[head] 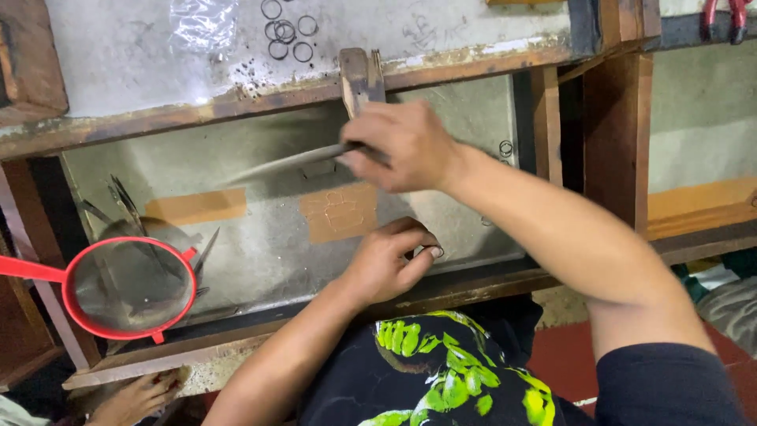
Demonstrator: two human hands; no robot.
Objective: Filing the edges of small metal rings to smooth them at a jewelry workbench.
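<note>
A small metal ring [436, 252] is being pinched between thumb and forefinger of the left hand [386, 262], low over the grey tray [268, 237]; being tiny, light, stiff and likely slippery, it looks best gripped by its rim. The right hand [404, 146] is closing around a long thin file [288, 163] beside the wooden peg [359, 77], while loose rings [285, 31] are lying on the bench above and a red strainer [130, 285] is sitting over tweezers [126, 203] at the left.

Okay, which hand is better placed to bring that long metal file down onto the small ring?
Right: the right hand already grips the metal file, while the left hand pinches the small ring.
</note>
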